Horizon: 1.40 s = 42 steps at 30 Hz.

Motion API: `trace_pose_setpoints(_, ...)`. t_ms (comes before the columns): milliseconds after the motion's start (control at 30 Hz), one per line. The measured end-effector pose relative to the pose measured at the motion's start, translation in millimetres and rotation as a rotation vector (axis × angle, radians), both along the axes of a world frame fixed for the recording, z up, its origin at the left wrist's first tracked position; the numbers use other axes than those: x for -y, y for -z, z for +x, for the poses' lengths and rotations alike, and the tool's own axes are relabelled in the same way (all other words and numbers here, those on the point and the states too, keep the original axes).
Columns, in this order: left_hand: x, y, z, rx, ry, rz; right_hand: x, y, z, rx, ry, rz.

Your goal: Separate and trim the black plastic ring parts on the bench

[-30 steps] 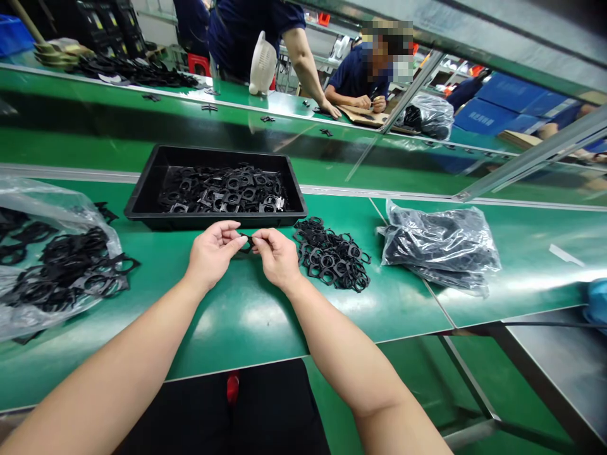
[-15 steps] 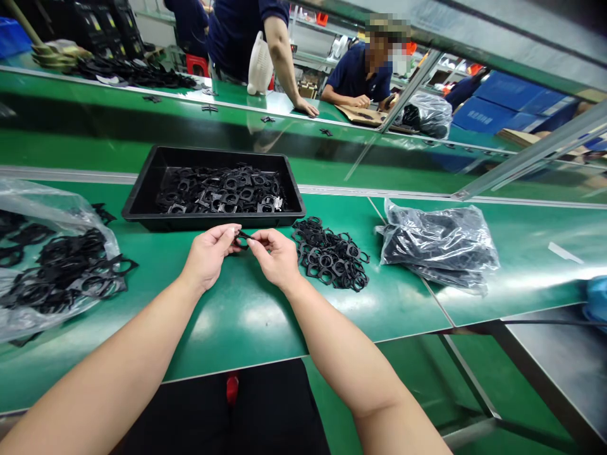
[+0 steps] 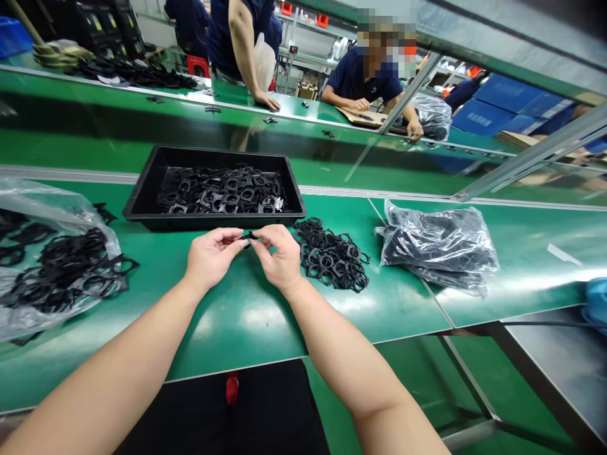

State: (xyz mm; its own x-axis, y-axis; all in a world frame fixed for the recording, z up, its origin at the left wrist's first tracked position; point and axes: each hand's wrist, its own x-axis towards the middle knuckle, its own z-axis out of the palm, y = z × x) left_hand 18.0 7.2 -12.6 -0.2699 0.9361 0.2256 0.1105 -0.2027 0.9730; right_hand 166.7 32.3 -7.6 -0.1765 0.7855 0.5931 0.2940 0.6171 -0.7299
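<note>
My left hand (image 3: 211,258) and my right hand (image 3: 279,254) meet just in front of a black tray (image 3: 213,221). Between their fingertips they pinch one small black part (image 3: 248,237), mostly hidden by the fingers. Many flat black pieces (image 3: 230,183) with round openings fill the tray. A loose pile of black rings (image 3: 334,256) lies on the green table (image 3: 246,322), right beside my right hand. At the left, an open clear bag (image 3: 61,202) holds more black pieces, some spilling from its mouth.
A closed clear bag of black parts (image 3: 439,246) rests to the right. Beyond the tray runs a green conveyor (image 3: 95,142) carrying small black parts. Two people work behind it, one with a hand (image 3: 265,100) on its far edge. A metal post (image 3: 521,148) slants at the right.
The small part has turned between my fingertips, and my left hand has shifted slightly right. Across the conveyor, one person's hand moved left; another person's arm reached out. Small parts on the conveyor shifted slightly right.
</note>
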Motion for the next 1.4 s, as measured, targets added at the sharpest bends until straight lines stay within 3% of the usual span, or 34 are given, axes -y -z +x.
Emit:
trace_pose_setpoints(233, 3.5, -1.1, 0.7, -0.074, -0.03, 0.033, 0.1, -3.5, 2.9, 0.055, -0.004, 0.15)
trace_pose_setpoints(767, 5.1, -7.3, 2.8, 0.041, 0.002, 0.003, -3.1, -0.5, 1.1, -0.062, -0.029, 0.062)
trace_pose_setpoints(1400, 6.8, -7.6, 3.3, 0.049, -0.006, 0.035, -0.9, -1.2, 3.5, 0.002, -0.026, 0.181)
